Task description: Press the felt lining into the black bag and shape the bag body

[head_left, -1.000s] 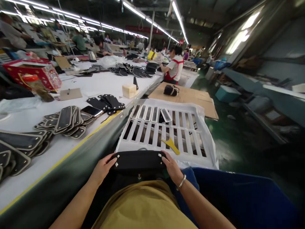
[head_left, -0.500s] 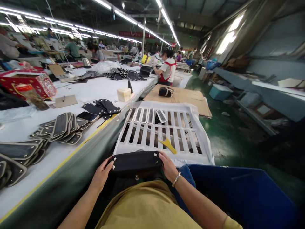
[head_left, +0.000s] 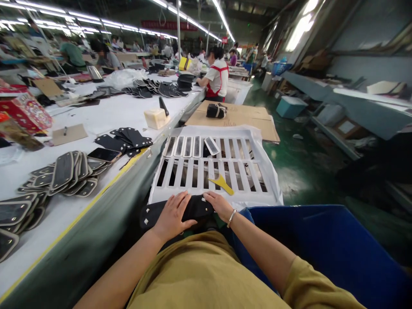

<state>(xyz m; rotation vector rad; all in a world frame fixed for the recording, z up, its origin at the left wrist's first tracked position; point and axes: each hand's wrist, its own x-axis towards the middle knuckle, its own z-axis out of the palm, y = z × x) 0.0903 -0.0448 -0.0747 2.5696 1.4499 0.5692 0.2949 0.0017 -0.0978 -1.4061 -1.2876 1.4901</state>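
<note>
Holding black panel [head_left: 199, 207], likely to keep it flat: our right grip [head_left: 220, 206] pinches right end, left grip [head_left: 172, 216] lies across, unclenched.

Ceiling tubes [head_left: 223, 19] and right-hand window [head_left: 299, 32] glare white; roof [head_left: 251, 10] dim. Floor [head_left: 286, 171] shows soft sheen. Frame edges stretched, blurred.
</note>
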